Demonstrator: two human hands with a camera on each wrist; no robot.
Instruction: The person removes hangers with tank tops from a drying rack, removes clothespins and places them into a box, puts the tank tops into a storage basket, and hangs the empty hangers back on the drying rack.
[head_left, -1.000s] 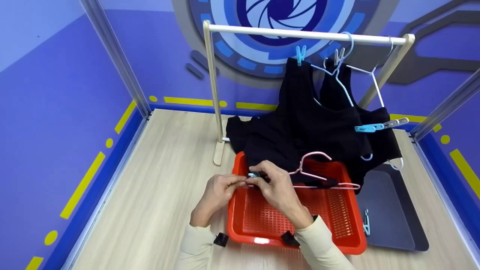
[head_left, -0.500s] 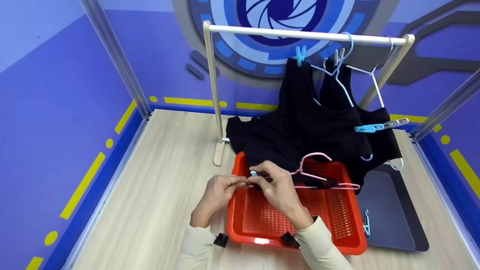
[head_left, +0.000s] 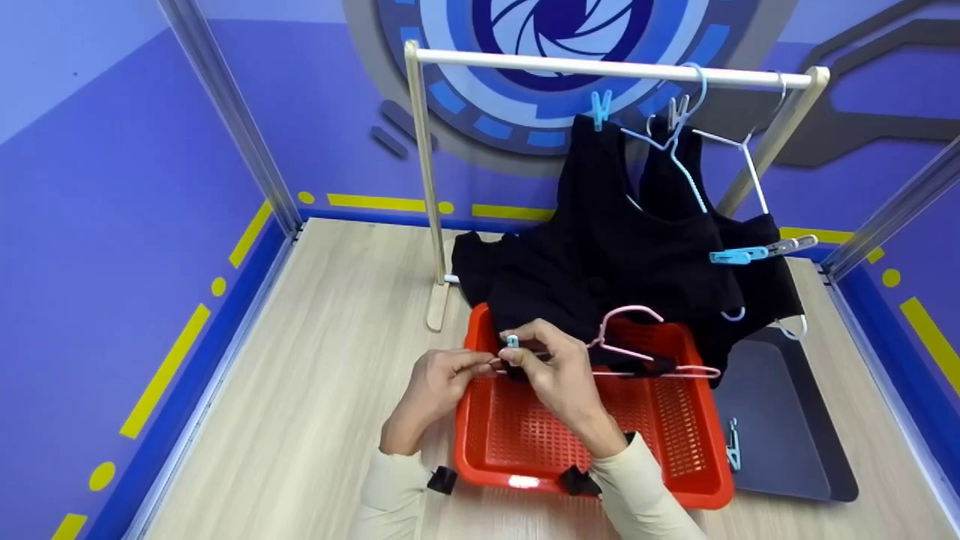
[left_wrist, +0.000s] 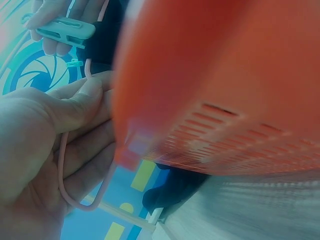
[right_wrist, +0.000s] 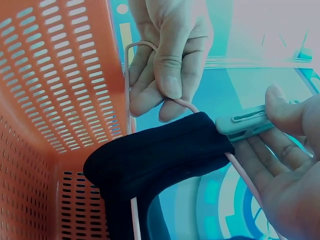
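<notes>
Left hand (head_left: 439, 382) pinching end of pink hanger (head_left: 634, 306) between thumb and fingers; right hand (head_left: 556, 371) closed round light-blue clothespin (right_wrist: 245, 122). Since second ago, right fingertips slightly farther from left, clothespin more upright. Clothespin tip at edge of black garment strap (right_wrist: 160, 145), near left fingertips. Red basket (head_left: 463, 439) below, on wooden tabletop (head_left: 330, 360); gray tray (head_left: 780, 420) alongside, clothes rack (head_left: 615, 67) behind, purple-blue wall (head_left: 112, 225).

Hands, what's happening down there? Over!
Left hand pinches thin pink hanger. Right hand holds pale-blue plastic clothespin at edge of black fabric strap. Nothing visible between clothespin and strap.
</notes>
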